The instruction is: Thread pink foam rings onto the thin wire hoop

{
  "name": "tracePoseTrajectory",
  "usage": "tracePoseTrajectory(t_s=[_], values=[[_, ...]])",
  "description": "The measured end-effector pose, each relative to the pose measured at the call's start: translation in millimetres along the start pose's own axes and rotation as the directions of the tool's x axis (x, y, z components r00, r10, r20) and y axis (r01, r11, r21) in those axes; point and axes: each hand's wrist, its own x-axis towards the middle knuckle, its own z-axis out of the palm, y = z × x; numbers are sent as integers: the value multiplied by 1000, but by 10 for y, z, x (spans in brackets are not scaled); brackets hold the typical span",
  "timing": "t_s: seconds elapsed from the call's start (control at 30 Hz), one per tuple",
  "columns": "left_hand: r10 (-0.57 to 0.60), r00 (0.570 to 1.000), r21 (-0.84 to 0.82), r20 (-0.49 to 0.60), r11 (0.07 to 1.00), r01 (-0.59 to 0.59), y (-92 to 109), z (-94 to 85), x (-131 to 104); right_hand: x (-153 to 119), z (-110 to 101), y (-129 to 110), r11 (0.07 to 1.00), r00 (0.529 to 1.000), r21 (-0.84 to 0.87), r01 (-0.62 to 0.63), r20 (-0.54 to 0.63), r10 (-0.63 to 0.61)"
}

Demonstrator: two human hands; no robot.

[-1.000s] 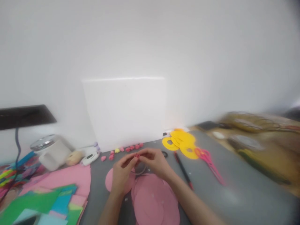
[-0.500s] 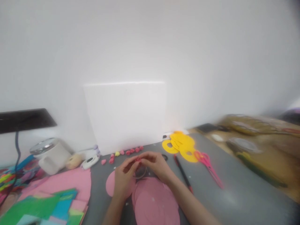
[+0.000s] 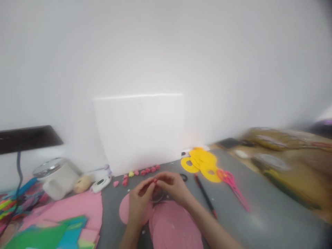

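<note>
My left hand (image 3: pixel 140 197) and my right hand (image 3: pixel 172 186) meet over the grey table, fingers pinched together. Between their fingertips is a small red piece (image 3: pixel 155 180), mostly covered and too blurred to name exactly. Just below the fingers a thin pale ring (image 3: pixel 158 199) shows, partly hidden by my hands. Under my left hand lies a pink paper circle (image 3: pixel 123 209). A stack of larger pink paper circles (image 3: pixel 176 226) lies between my forearms. Beyond my hands runs a row of small red pieces (image 3: pixel 147 170), with pink and yellow ones among them.
A white board (image 3: pixel 141 133) leans against the wall. To the right are a black and red pen (image 3: pixel 206 197), yellow paper rings (image 3: pixel 202 160), pink scissors (image 3: pixel 236 190) and a dark ring (image 3: pixel 184 177). Coloured paper (image 3: pixel 44 235) and a white mug (image 3: pixel 58 181) stand left.
The view has tilted slightly, so everything sits a little lower in the picture. My hands stay together with the red piece, their fingers shifted only slightly.
</note>
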Motion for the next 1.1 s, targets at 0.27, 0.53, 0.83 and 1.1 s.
tracePoseTrajectory(t_s=[0.27, 0.53, 0.83, 1.1], values=[[8, 1000, 5, 28, 1000, -8, -7, -16, 3, 4, 2, 31, 1000, 1000, -13, 15, 4, -15], [4, 999, 2, 42, 1000, -4, -9, 0, 7, 16, -8, 31, 996, 999, -89, -1, -42, -3], [43, 998, 40, 46, 998, -45, 33, 22, -7, 7, -11, 54, 992, 999, -122, 19, -46, -25], [43, 997, 43, 57, 998, -46, -4, 16, 1, 19, -6, -13, 986, 997, -165, -10, -78, -3]])
